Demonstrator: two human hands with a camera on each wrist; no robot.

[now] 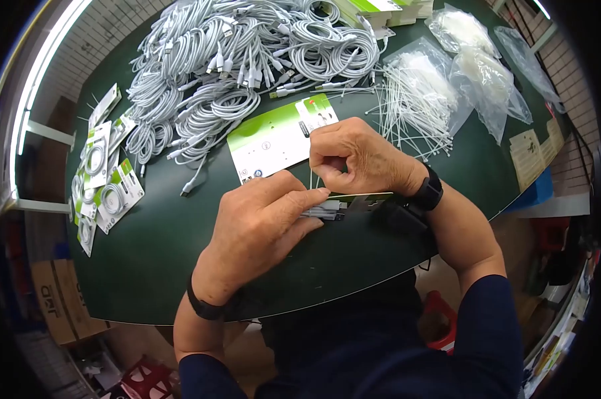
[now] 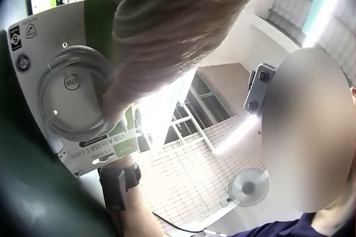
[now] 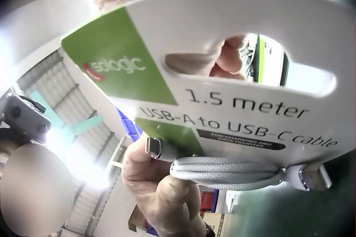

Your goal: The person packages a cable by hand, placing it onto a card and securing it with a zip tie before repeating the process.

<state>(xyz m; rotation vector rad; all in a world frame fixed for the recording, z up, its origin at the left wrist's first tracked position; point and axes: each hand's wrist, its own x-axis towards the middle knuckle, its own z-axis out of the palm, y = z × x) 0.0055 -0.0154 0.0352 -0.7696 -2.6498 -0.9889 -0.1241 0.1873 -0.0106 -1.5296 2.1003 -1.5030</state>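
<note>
A printed card (image 1: 367, 197) (image 2: 33, 90) (image 3: 250, 20) is seen nearly edge-on in the head view, with a coiled grey cable (image 1: 324, 212) (image 2: 47, 95) (image 3: 228, 172) against its face. My left hand (image 1: 257, 223) (image 2: 172, 20) (image 3: 161, 187) grips card and coil between thumb and fingers. Just behind the card, my right hand (image 1: 363, 156) has its fingers curled and thumb against them, pinching thin white cable tie ends (image 1: 311, 178) that rise from the card. The exact pinch point is hidden. Another green-and-white card (image 1: 267, 143) lies flat beyond both hands.
Many coiled grey cables (image 1: 194, 60) are heaped at the back left. Loose white cable ties (image 1: 413, 100) and plastic bags (image 1: 490, 83) lie at the back right. Carded cables (image 1: 114, 196) are piled at the left edge, and more cards (image 1: 373, 10) stand stacked at the back.
</note>
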